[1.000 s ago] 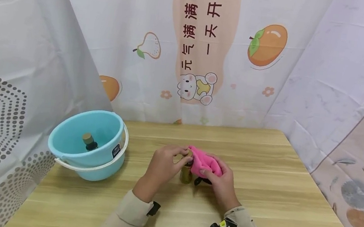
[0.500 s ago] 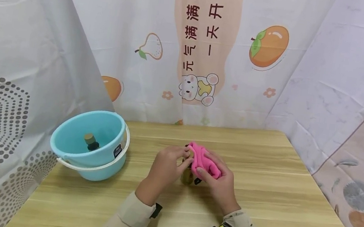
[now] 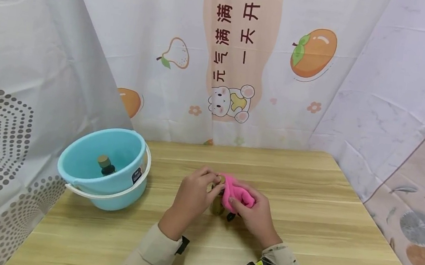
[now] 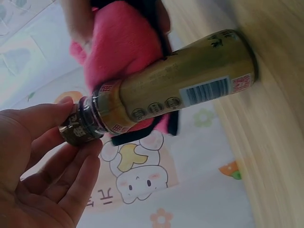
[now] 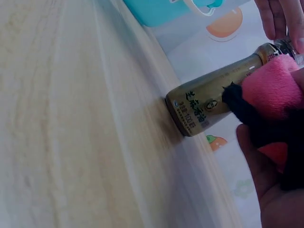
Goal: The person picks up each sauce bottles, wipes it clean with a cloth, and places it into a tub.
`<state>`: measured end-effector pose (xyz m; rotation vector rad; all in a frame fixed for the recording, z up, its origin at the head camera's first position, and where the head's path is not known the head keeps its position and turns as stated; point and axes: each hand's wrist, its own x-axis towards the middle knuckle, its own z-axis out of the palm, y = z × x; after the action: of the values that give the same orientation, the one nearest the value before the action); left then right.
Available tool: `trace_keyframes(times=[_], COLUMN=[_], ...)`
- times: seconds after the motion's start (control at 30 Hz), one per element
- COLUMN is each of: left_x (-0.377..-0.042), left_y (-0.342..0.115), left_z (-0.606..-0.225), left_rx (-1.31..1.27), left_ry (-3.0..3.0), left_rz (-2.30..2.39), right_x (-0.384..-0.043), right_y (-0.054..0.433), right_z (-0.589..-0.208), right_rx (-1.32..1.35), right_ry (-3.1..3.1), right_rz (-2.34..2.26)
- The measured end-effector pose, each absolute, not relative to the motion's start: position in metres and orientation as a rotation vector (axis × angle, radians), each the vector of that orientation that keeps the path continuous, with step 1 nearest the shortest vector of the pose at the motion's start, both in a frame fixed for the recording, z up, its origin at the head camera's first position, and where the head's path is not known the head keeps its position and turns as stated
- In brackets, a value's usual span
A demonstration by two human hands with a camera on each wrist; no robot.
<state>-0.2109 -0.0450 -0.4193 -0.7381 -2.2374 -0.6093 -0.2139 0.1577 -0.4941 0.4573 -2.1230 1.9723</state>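
Note:
A small sesame oil bottle (image 3: 217, 207) stands upright on the table, brownish-gold with a barcode label. My left hand (image 3: 193, 195) pinches its cap (image 4: 78, 127) between thumb and fingers, shown closely in the left wrist view. Bunched in my right hand (image 3: 257, 214) is a pink plush cloth (image 3: 233, 194), which lies against the bottle's neck and upper side. Black strips (image 5: 249, 116) hang from the cloth across the bottle, seen in the right wrist view. The cloth hides part of the bottle's far side.
A light blue bucket (image 3: 108, 187) with a white handle stands at the table's left. Inside it is a dark bottle with a brown cap (image 3: 104, 161). Printed curtains (image 3: 177, 96) hang behind the wooden table (image 3: 309, 190) and at both sides.
The pink cloth has shifted slightly and been bunched closer round the bottle's neck by my right hand. My left hand stays at the cap.

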Motion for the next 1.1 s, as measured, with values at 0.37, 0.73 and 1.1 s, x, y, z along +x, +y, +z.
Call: trace_keyframes(times=[0.37,0.73,1.1], left_x=[-0.209,-0.209,-0.210], left_y=[-0.045,-0.043,-0.042], left_z=[-0.416,-0.416,-0.419], left_rx=[-0.721,-0.730,-0.682], left_ry=[-2.266,-2.254,-2.233], left_rz=[-0.583,-0.558,-0.571], right_x=[-0.220,-0.221,-0.222], right_y=[0.162,0.165,0.165], right_z=[-0.505,-0.509,-0.510], right_rx=[0.450,0.425,0.440], right_ry=[-2.296,-2.449,-2.488], right_rz=[1.879,1.744,1.734])
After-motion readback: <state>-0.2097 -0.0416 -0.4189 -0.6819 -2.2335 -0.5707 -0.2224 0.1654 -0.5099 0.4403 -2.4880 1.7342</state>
